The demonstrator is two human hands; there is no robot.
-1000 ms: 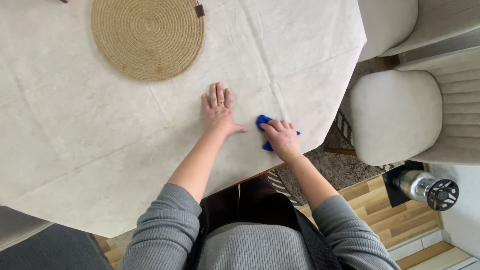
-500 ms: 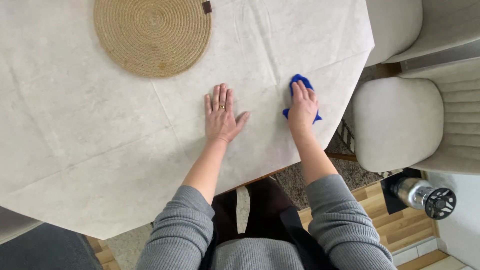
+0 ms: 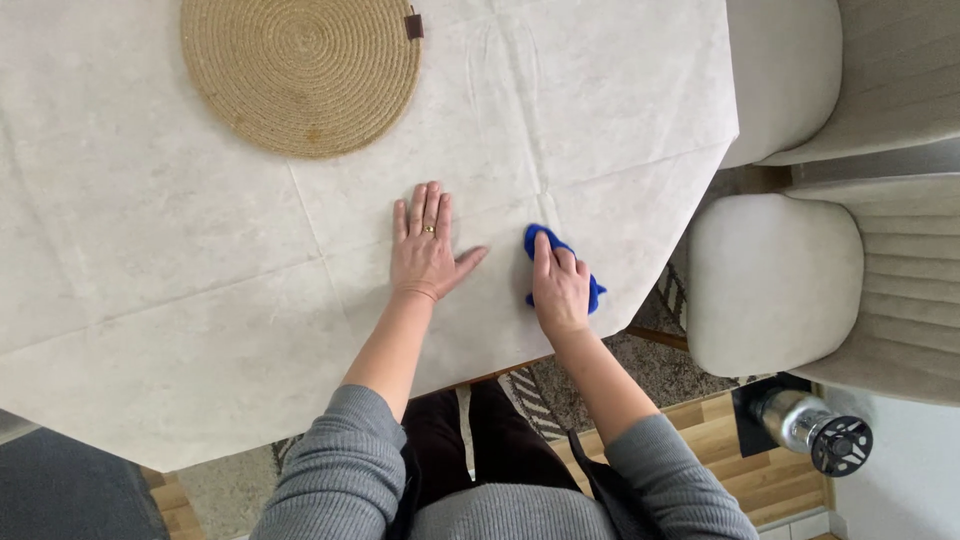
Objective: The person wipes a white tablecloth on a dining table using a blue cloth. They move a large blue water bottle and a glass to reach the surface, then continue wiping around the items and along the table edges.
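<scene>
Pressed under my right hand (image 3: 560, 290) is a small blue cloth (image 3: 540, 243), my fingers curled down over it so that only its far end and a bit at the right edge show; it lies on the table (image 3: 150, 260) close to the angled corner on my right. Beside it my left hand (image 3: 424, 245) rests flat and open on the same surface, fingers together and pointing away from me, thumb stretched toward the cloth without touching it, a ring on one finger. Nothing is held in that hand. A pale, marbled covering spreads over the whole tabletop, marked by straight fold creases that cross near my hands. Well beyond my left hand sits a round woven placemat (image 3: 300, 70) in straw colour, with a small dark tab at its right rim. To my right, off the table's edge, stand two cream upholstered chairs (image 3: 775, 285), one nearer and one farther. Below the table edge I see a patterned rug (image 3: 640, 365), then wooden floorboards (image 3: 740, 450), and a shiny metal cylinder with a black wheel-like end (image 3: 815, 430) lying by the nearer chair. Grey sleeves cover both my arms.
</scene>
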